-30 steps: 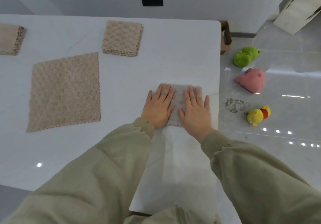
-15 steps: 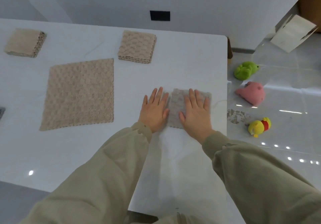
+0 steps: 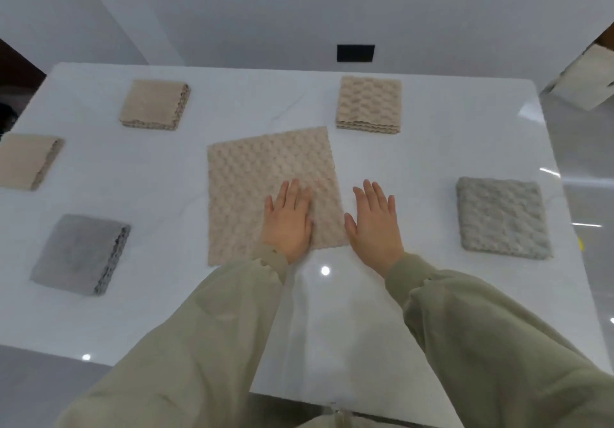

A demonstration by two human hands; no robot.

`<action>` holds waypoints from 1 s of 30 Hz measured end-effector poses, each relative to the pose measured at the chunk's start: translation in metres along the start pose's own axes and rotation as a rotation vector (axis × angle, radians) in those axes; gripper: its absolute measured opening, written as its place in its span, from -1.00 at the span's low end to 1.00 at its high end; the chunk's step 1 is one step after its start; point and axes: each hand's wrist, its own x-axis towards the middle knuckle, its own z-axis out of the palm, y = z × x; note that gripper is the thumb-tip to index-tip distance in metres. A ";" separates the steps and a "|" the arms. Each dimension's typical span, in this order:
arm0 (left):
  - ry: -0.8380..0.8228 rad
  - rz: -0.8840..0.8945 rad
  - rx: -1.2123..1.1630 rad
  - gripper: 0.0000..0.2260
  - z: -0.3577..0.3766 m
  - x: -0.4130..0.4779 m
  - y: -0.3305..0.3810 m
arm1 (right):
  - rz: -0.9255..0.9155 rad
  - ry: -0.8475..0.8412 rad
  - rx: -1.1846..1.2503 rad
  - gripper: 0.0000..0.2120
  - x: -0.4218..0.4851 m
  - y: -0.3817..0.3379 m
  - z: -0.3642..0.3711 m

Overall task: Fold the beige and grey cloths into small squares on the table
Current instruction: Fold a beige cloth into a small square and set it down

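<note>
Spreading across most of the view, the white counter (image 3: 432, 148) carries every cloth. Largest on it is the open beige cloth (image 3: 265, 168), lying flat in a single layer at the middle, its near edge close to the person. Around it sit five finished squares. The right grey square (image 3: 503, 218) is well off to the right and the left grey square (image 3: 81, 255) is at the near left. The far beige square (image 3: 368, 105) lies just beyond the open cloth's far right corner. The far-left beige square (image 3: 154, 104) and the edge beige square (image 3: 28, 162), cut by the frame, complete the set.

The left hand (image 3: 288, 221) lies flat on the open cloth's near right part, fingers straight and together, pinching nothing. The right hand (image 3: 375, 225) is likewise flat and empty, on bare counter just beside the cloth's right edge. Whether its thumb touches the hem I cannot tell.

By my reading, the open cloth is the one piece in view left to fold. Its bubbly pile looks soft, light and limp, so it should drape rather than hold a crease, and it may slide on the glossy counter. The best hold is probably the two near corners, pinched, carried to the far corners, then pressed flat.
</note>
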 end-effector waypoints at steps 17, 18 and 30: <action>0.253 0.016 -0.058 -0.53 0.057 0.005 -0.109 | 0.047 0.165 -0.141 -0.39 0.042 -0.101 0.097; 0.307 0.034 -0.082 -0.55 0.059 0.003 -0.109 | 0.048 0.200 -0.150 -0.42 0.041 -0.101 0.101; 0.497 0.125 -0.138 -0.64 0.075 -0.032 -0.128 | -0.106 0.353 -0.158 -0.49 0.007 -0.114 0.128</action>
